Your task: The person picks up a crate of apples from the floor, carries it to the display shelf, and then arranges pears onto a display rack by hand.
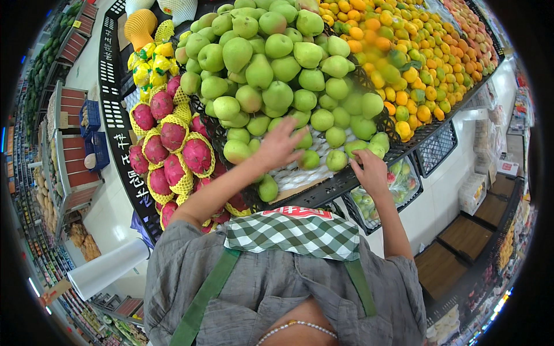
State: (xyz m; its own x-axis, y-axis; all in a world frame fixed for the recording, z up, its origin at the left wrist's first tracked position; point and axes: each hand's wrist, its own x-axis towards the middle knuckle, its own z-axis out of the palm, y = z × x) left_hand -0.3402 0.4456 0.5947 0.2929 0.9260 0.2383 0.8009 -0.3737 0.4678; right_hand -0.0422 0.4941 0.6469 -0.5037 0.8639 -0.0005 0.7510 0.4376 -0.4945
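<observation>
Green pears (pixel 259 71) are heaped in a black crate before me, with white foam netting (pixel 298 178) showing at the near edge. My left hand (pixel 279 145) is over the front of the heap, blurred, its fingers spread and nothing visibly held. Close to its fingertips lies a single pear (pixel 309 159). At the crate's right front corner, my right hand (pixel 371 169) has its fingertips at the near side of a pear (pixel 355 147). Whether those fingers grip it cannot be told. Another pear (pixel 336 160) rests on the netting between my hands.
Dragon fruits (pixel 173 136) in yellow foam nets fill the left side. Orange and green citrus (pixel 415 82) lies to the right. A black crate of bagged fruit (pixel 389 190) sits low beyond the stand's front rim (pixel 320 192). A plastic bag roll (pixel 108 268) stands at left.
</observation>
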